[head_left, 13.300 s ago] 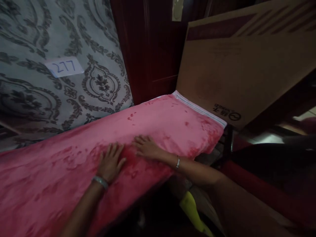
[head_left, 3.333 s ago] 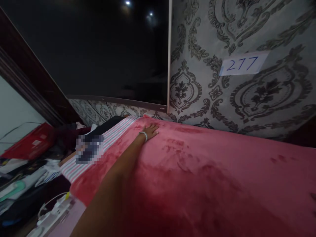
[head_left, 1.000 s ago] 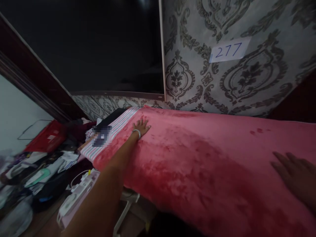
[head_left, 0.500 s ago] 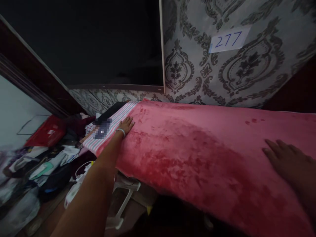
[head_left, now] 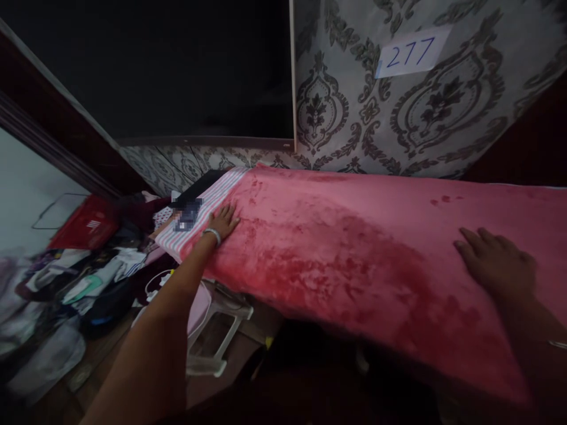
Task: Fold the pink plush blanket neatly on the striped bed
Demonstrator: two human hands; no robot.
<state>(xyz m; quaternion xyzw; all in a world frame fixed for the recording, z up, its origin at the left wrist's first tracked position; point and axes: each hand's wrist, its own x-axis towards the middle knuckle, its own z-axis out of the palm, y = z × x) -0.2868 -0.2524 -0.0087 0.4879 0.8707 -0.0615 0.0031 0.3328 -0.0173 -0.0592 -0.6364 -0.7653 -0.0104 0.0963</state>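
A pink plush cloth (head_left: 319,206) covers a long surface along the wall, with darker red patches where its pile is brushed the other way. My left hand (head_left: 224,222) lies flat on the cloth near its left end, fingers spread, a bracelet on the wrist. Beside that hand runs a striped cloth (head_left: 212,200) in white, pink and grey. My right hand (head_left: 496,260) rests over the right part of the pink cloth, palm down with fingers apart. Neither hand grips anything. The cloth's front edge hangs over the side.
A large black television (head_left: 177,71) hangs above the cloth. On the patterned wall is a paper (head_left: 411,53) marked 277. At left lie a red bag (head_left: 86,221) and heaped clothes (head_left: 101,289). A white plastic stool (head_left: 221,330) stands below the cloth's front edge.
My right hand has shifted a little to the left over the pink cloth. My left hand stays at nearly the same spot. The camera view has tilted slightly down.
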